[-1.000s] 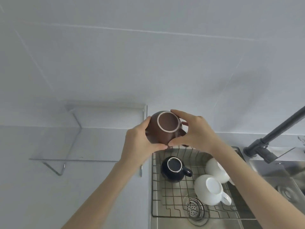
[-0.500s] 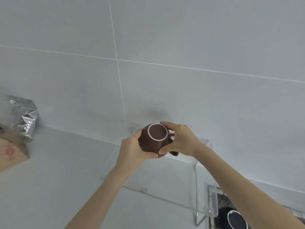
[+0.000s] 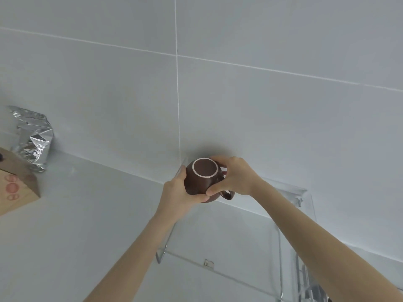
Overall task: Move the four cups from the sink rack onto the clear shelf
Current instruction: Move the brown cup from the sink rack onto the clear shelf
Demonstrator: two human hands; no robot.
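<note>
Both hands grip an upside-down brown cup (image 3: 201, 182) over the clear shelf's (image 3: 229, 236) back corner. Left hand (image 3: 177, 192) fingers wrap underneath; right hand (image 3: 236, 178) fingers curl around its side. Handle partly hidden.

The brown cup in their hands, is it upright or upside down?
Upside down: the brown cup shows its pale-ringed base to the camera, held between left hand and right hand.

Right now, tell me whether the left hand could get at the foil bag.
Probably not yet: the left hand is shut on the brown cup along with the right hand. The foil bag sits far left, otherwise unblocked.
</note>
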